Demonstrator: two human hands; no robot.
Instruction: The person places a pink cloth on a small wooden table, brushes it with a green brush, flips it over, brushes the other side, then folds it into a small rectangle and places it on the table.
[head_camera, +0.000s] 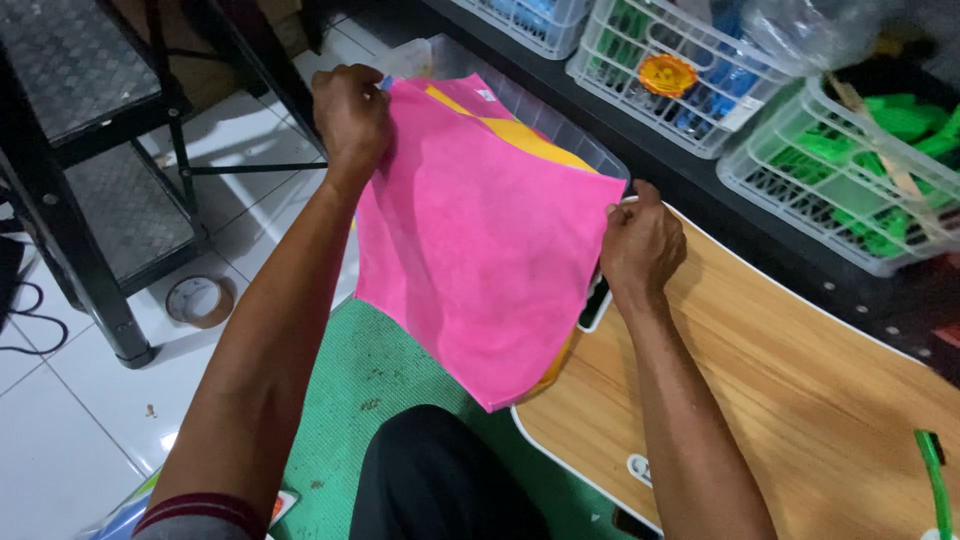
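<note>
A pink sheet of fabric (480, 240) hangs between my two hands, held by its top corners above a clear plastic bin (545, 110). My left hand (350, 115) pinches the upper left corner. My right hand (640, 245) grips the upper right corner near the edge of a small wooden table (800, 390). Yellow sheets (530, 140) show behind the pink one at its top and lower right. The lower tip of the pink sheet hangs over a green mat (370, 380).
White baskets (680, 70) with green and blue items line a dark shelf at the back right. A black metal step frame (90, 170) stands at left on white floor tiles, with a roll of tape (198, 300) beside it. A green tool (935, 475) lies on the table's right edge.
</note>
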